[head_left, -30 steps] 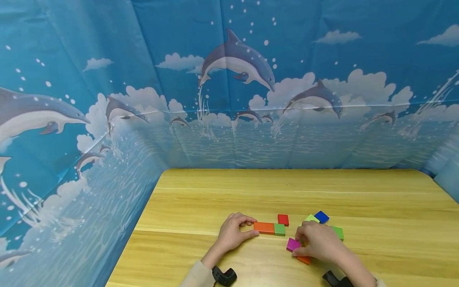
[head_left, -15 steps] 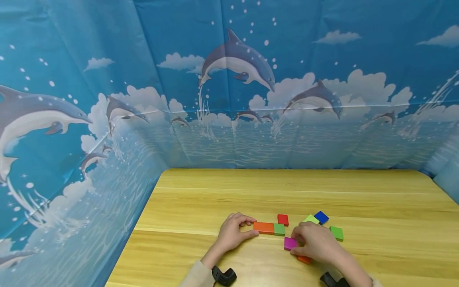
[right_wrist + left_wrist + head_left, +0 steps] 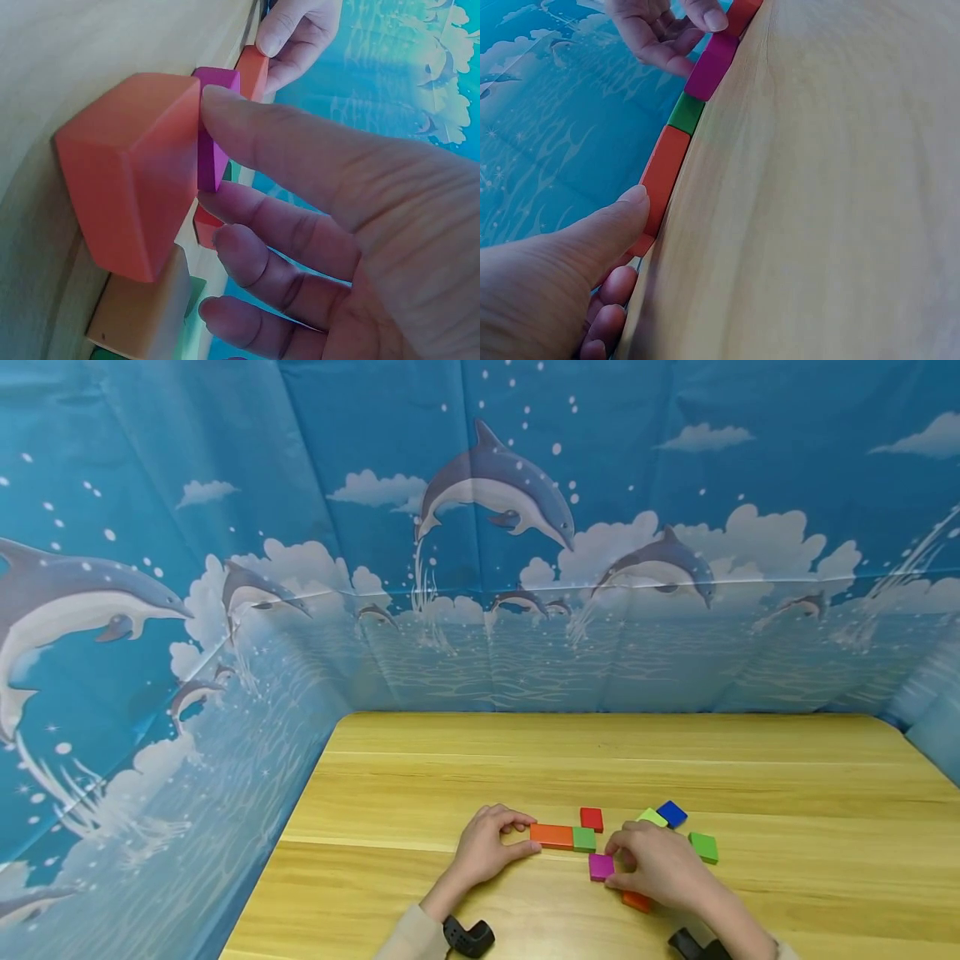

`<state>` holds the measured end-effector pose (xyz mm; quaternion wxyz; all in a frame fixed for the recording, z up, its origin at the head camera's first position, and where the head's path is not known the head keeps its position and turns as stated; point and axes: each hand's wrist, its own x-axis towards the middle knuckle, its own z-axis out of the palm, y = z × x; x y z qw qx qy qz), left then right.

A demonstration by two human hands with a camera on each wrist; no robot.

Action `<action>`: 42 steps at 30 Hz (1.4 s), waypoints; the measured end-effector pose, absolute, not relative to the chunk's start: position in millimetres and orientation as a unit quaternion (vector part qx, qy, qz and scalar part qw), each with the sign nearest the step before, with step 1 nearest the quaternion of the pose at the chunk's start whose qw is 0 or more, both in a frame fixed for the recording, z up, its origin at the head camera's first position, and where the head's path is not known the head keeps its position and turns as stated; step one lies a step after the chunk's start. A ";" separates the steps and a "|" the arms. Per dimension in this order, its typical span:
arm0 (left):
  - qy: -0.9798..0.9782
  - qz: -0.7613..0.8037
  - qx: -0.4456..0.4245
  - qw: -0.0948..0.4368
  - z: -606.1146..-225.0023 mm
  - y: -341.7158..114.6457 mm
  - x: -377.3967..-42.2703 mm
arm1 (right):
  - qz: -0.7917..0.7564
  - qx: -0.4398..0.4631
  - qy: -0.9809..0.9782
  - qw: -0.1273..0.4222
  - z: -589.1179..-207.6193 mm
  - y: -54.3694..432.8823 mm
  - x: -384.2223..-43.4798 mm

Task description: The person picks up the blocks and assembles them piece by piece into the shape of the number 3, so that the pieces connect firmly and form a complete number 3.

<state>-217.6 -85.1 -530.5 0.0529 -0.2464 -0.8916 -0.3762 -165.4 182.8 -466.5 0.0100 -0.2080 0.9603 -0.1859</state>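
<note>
My left hand (image 3: 486, 847) pinches the left end of a long orange block (image 3: 551, 836) between thumb and fingers. A small green block (image 3: 584, 839) lies flush against its right end. Just in front and to the right of the green one is a square purple block (image 3: 601, 867). Thumb and index finger of my right hand (image 3: 663, 864) pinch this purple block by its right side; the other fingers show loosely bent in the right wrist view. Under the right palm an orange block (image 3: 135, 165) stands close to the thumb, partly hidden in the head view.
Behind the row lies a red block (image 3: 592, 819). Yellow-green (image 3: 651, 817), blue (image 3: 672, 814) and light green (image 3: 704, 847) blocks lie beyond the right hand. A bare-wood block (image 3: 142, 307) shows in the right wrist view. A dolphin-print curtain (image 3: 480, 652) borders the wooden table (image 3: 420, 760).
My right hand has slid the purple block left and turned it straighter, close to the green block's front right corner. The left hand and orange block stay in place.
</note>
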 end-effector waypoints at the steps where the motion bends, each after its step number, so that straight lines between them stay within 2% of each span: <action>1: -0.892 -0.376 -0.246 0.053 -530.4 -85.0 -217.5 | -0.187 -0.209 0.960 0.009 -466.6 183.0 -165.6; 42: -0.891 -0.379 -0.243 0.052 -526.5 -83.4 -211.6 | -0.186 -0.215 0.959 -0.009 -465.8 183.6 -165.7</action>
